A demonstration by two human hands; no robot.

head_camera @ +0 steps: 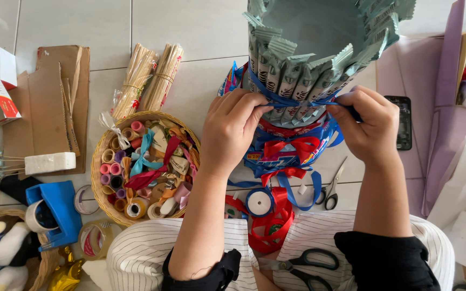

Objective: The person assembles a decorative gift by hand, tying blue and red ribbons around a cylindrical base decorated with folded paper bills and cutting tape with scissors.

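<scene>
Both hands at the sachet tower on the floor — left hand and right hand each pinch the blue ribbon wrapped around it; wicker basket of ribbon spools sits left.

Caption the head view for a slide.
Both hands, left hand and right hand, pull a blue ribbon around a packet tower.

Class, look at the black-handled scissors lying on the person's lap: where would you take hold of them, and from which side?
Grip the black-handled scissors by the finger loops, coming from above on the person's right. The loops lie at the right end, flat and uncovered on the striped lap, while the blades point left towards the other leg, so the handles are the safe, open part.
</scene>
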